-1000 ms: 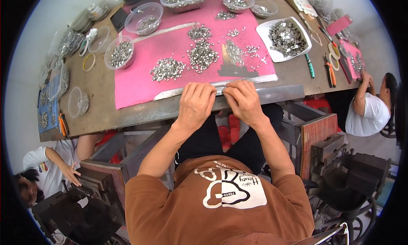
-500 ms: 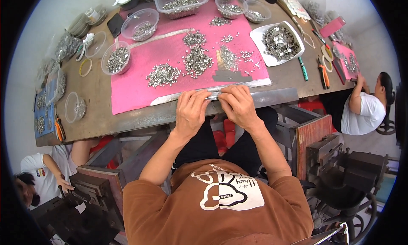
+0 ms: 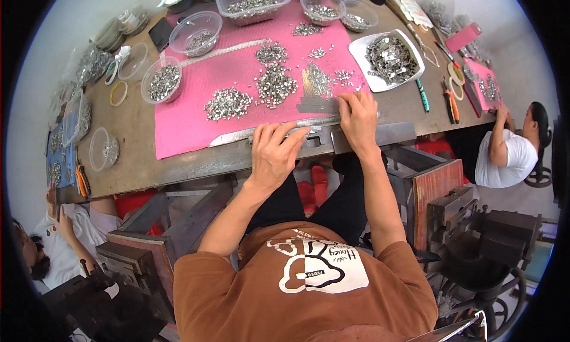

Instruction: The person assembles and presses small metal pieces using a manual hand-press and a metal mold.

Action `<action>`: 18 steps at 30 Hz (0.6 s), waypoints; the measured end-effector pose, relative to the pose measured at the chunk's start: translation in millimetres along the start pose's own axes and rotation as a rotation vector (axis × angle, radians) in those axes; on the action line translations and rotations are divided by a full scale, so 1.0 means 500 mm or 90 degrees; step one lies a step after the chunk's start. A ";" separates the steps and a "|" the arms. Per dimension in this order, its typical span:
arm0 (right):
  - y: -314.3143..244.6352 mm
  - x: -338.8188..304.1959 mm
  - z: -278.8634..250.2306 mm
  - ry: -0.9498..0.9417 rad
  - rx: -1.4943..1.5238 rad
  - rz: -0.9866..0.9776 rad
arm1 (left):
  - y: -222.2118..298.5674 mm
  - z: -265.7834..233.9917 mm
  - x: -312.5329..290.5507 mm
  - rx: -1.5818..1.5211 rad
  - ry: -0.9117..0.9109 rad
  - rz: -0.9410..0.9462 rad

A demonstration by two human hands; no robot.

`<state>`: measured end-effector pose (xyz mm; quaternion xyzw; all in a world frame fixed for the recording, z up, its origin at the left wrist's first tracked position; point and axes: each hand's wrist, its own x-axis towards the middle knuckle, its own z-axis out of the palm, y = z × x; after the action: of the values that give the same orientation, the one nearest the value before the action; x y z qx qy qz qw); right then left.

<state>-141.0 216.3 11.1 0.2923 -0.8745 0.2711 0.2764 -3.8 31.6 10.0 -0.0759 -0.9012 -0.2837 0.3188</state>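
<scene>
My left hand (image 3: 275, 154) rests at the metal bar (image 3: 291, 136) along the table's front edge, its thumb and fingers somewhat apart. Just beyond its thumb, small silvery metal shows in a slot of the bar. Farther right, my right hand (image 3: 360, 123) has its fingertips drawn together, pointing down at the pink mat (image 3: 190, 113); whatever lies between them is hidden. Beside those fingertips are dark grey flat strips (image 3: 317, 105) and a heap of thin silvery pieces (image 3: 319, 81). Heaps of small metal parts (image 3: 228, 104) lie on the mat left of them.
A white tray (image 3: 420, 64) of metal pieces stands to the right, near orange-handled pliers (image 3: 452, 104) and a green pen-like tool (image 3: 423, 97). Clear tubs (image 3: 161, 81) of small parts stand left and behind. Co-workers (image 3: 507, 146) sit at both sides.
My hands have parted from their meeting point at the bar. The right has moved right and up to the grey strips; the left's fingers have loosened. The left co-worker's arms have risen.
</scene>
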 end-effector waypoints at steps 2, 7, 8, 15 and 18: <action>0.009 0.005 0.020 -0.002 -0.045 -0.003 | 0.002 0.011 0.004 0.008 0.011 0.003; 0.014 0.002 0.044 0.011 -0.113 -0.009 | 0.016 0.016 0.023 0.003 0.013 -0.034; 0.014 0.005 0.044 0.008 -0.110 -0.006 | 0.018 0.017 0.026 0.004 0.009 -0.036; 0.021 0.007 0.044 0.003 -0.038 -0.006 | 0.012 0.022 0.026 -0.019 0.009 -0.031; -0.015 -0.005 0.023 -0.037 0.143 0.036 | 0.007 0.024 0.018 -0.010 -0.010 -0.043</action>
<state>-138.2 204.8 3.8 0.3042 -0.8543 0.3665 0.2083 -16.3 41.0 9.6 -0.0502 -0.9035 -0.3007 0.3013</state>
